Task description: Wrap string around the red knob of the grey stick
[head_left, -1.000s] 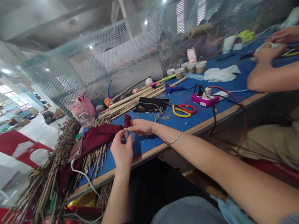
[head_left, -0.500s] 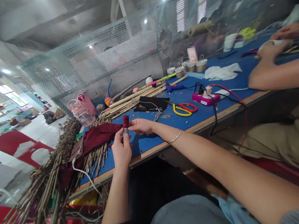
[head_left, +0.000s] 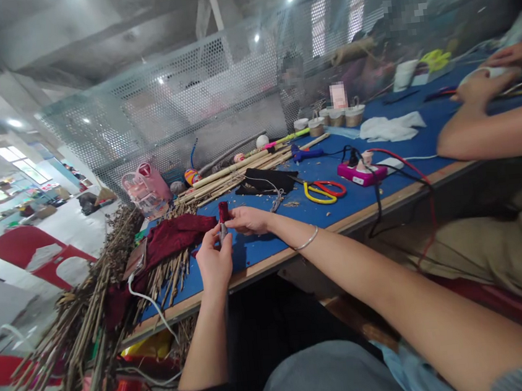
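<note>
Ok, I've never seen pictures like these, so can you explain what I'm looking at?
There is no machine here: these are a person's own bare hands, seen by a camera worn on that person's head, looking forward and down. The left hand holds a small grey piece with a dark red top. The right hand reaches to its side; whether it grips is too small to tell. On the blue table lie scissors, black cloth, red cloth and sticks. At the far right, a co-worker's hand shows.
</note>
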A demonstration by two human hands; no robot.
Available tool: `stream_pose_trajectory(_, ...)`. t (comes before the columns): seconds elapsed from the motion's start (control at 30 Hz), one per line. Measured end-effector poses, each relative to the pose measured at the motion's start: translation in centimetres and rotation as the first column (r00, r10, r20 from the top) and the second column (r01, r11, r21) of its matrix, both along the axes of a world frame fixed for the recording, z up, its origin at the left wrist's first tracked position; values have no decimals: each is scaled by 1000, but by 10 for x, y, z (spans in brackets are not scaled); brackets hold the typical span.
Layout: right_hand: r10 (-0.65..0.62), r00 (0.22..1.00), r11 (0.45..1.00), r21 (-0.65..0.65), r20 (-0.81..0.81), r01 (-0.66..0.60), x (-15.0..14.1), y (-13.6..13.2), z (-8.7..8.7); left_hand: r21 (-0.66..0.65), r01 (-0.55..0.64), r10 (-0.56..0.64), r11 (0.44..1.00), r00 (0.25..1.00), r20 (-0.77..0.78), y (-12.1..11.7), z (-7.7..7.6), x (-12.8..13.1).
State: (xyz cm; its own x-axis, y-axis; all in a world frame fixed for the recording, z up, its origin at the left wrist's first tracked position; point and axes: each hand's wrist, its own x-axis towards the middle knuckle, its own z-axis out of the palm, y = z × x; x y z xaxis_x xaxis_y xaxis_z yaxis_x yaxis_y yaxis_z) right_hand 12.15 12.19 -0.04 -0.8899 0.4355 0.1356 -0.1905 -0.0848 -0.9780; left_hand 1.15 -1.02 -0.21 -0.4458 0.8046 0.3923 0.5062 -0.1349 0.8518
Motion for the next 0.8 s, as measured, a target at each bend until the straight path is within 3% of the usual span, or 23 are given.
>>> stream_pose_trajectory(0.27,-49,998,996,-68,32,51,-1,1,1,-6,50,-49,999,990,136,1,1,-1)
stream_pose_trajectory(0.43,-10,999,996,-89,51,15,0,-1,4,3,103,-102,995,975,195,2,0,-3)
stream_pose_trajectory(0.63,-74,997,995,73,-17,75,0,-4,4,-29,198,-183,980,946,268,7,-2,-7)
stream_pose_trajectory(0.7,-95,995,992,82,-27,97,-1,-4,2,-19,146,-137,989,958,252,5,-4,-8)
stream_pose_trajectory(0.8,-109,993,990,89,-35,111,-3,-3,1,41,-34,26,999,985,172,0,-5,-9)
